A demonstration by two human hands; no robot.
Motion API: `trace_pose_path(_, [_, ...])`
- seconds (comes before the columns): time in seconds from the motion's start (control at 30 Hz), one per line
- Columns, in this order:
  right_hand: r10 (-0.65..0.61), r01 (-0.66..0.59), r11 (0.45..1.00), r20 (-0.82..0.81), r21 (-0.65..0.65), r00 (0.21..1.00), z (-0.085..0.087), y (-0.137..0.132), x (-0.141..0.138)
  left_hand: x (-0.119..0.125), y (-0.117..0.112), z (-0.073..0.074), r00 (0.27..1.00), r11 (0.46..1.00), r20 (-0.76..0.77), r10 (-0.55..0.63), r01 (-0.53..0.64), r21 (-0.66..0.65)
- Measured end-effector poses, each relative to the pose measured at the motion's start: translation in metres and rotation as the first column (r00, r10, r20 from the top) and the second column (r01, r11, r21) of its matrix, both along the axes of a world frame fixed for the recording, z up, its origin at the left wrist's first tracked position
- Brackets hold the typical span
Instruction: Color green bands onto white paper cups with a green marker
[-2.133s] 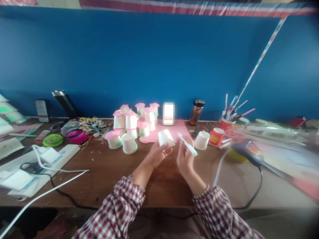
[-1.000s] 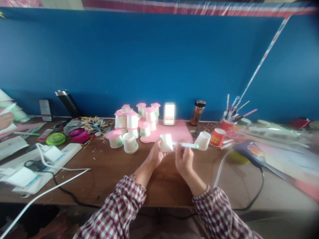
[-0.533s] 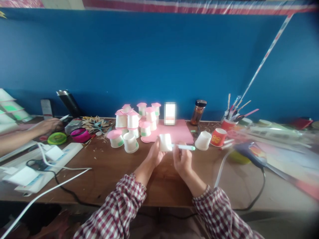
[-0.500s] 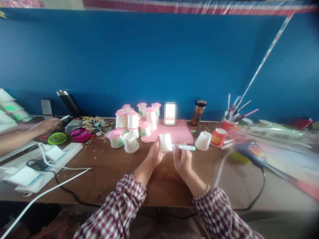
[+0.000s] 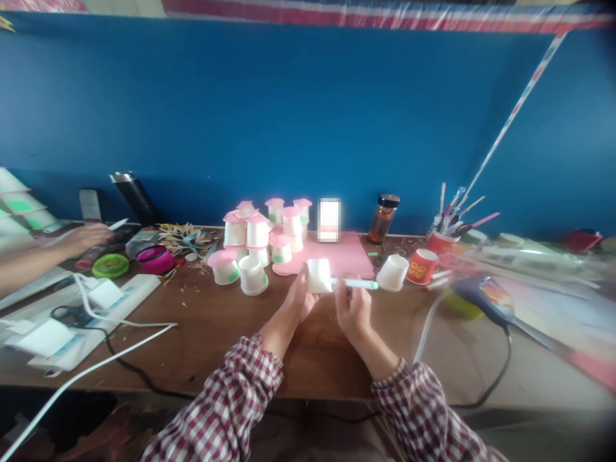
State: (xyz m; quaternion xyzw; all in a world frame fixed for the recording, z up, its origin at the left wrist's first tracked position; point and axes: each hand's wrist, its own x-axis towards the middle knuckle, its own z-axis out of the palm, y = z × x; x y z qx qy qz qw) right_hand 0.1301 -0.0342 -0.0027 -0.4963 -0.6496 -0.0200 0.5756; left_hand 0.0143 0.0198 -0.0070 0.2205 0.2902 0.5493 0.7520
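My left hand [image 5: 299, 296] is closed round a white paper cup [image 5: 319, 276], held on its side above the table. In my right hand [image 5: 353, 308] is a marker pen [image 5: 359, 283] with a white barrel and a green end pointing right. The marker's other end meets the cup's side; whether it touches cannot be made out. Behind the cup lies a stack of pink paper [image 5: 337, 253]. To the left stand several white paper cups with pink paper tops [image 5: 257, 231], some stacked, some with green patches. An upturned white cup [image 5: 393, 273] is right of the marker.
A co-worker's hand [image 5: 89, 237] holds a pen at the left. A power strip [image 5: 139, 292] with cables lies front left. A glue gun [image 5: 481, 295], a red cup [image 5: 422, 266] and a cup of brushes [image 5: 440, 242] are right. A dark-lidded bottle [image 5: 384, 218] stands behind.
My hands, the cup and the marker stay almost in place. At the left, the co-worker's hand has shifted slightly left and its pen now points up and right.
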Motion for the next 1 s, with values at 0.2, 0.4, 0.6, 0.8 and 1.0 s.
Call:
trace_pose_path(0.2, [-0.006, 0.006, 1.0, 0.016, 0.019, 1.0, -0.0009, 0.0004, 0.0001, 0.0002, -0.0004, -0.0002, 1.0, 1.0, 0.009, -0.014, 0.014, 0.007])
trace_pose_path(0.4, [-0.006, 0.005, 1.0, 0.027, 0.03, 1.0, -0.0013, 0.0005, 0.0, 0.0006, -0.0017, 0.0019, 0.999, 0.999, 0.016, -0.03, 0.029, 0.021])
trace_pose_path(0.6, [-0.012, 0.012, 1.0, 0.039, -0.007, 0.999, -0.0019, 0.0005, -0.0009, 0.0002, -0.0027, 0.0016, 0.999, 0.997, -0.017, -0.043, 0.044, 0.066])
trace_pose_path(0.8, [-0.005, 0.004, 1.0, 0.039, 0.004, 0.999, -0.0032, 0.0016, -0.0004, 0.0006, -0.0025, 0.001, 0.999, 0.998, -0.01, -0.044, 0.044, 0.052])
trace_pose_path(1.0, [-0.007, 0.007, 1.0, 0.042, -0.006, 0.999, -0.0028, 0.0015, -0.0002, 0.001, -0.0042, 0.0028, 0.999, 0.995, -0.002, -0.048, 0.048, 0.082])
